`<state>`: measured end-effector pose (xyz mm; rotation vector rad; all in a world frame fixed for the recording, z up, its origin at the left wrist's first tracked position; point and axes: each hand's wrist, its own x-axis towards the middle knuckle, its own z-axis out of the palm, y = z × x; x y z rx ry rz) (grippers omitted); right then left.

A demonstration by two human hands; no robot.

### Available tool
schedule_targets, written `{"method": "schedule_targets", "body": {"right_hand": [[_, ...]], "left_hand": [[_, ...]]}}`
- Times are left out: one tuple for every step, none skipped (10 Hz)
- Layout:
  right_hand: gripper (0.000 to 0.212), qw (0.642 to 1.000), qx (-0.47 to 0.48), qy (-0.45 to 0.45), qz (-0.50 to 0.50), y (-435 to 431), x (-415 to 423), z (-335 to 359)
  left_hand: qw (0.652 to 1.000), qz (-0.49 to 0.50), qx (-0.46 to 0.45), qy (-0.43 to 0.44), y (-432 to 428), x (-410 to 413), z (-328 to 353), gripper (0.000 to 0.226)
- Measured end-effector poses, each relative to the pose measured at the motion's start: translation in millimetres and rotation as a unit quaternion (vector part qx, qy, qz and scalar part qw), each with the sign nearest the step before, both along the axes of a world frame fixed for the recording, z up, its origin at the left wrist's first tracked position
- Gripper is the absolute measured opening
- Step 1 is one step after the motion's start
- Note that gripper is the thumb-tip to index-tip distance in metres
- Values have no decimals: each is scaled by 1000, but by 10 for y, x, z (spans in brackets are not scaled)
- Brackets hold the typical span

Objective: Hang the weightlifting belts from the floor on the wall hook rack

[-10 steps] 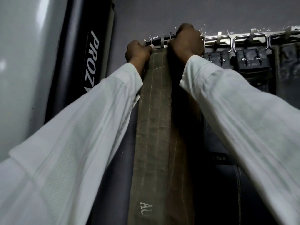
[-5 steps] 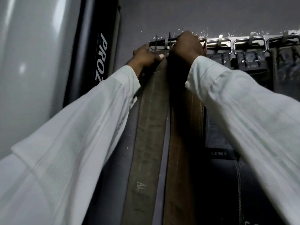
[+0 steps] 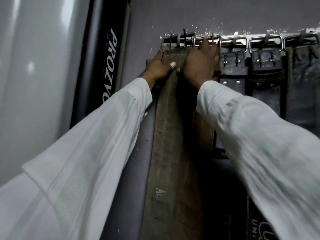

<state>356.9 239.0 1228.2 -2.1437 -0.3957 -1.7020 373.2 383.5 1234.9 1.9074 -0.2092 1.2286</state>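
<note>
We have the olive weightlifting belt [image 3: 166, 135] hanging long-axis straight down from the left end of the hook rack [image 3: 233, 40], our left hand [image 3: 158, 66] pinching its upper left edge, our right hand [image 3: 199, 63] higher, fingers [image 3: 205, 48] at the hooks, grip hidden.

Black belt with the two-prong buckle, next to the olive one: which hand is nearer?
Right. The right hand is at the rack directly beside the black belt, close to its buckle end; the left hand holds the olive belt's opposite edge, beyond the right hand.
</note>
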Motion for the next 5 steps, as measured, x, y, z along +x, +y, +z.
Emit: {"method": "schedule_targets", "body": {"right_hand": [[43, 998, 12, -66, -7, 13, 49, -277], [51, 995, -13, -95, -7, -6, 57, -645], [40, 998, -46, -45, -9, -51, 77, -995], [33, 998, -55, 14, -2, -58, 11, -1333], [32, 998, -55, 40, 11, -114, -112, -1681]], "left_hand": [[1000, 4, 20, -4, -146, -145, -356, 95], [997, 54, 55, -14, -262, -233, -741, 98], [991, 87, 94, 24, -366, -299, -1136, 90], [987, 98, 116, 50, -421, -385, -1487, 82], [984, 106, 118, 77, -452, -497, -1798, 80]]}}
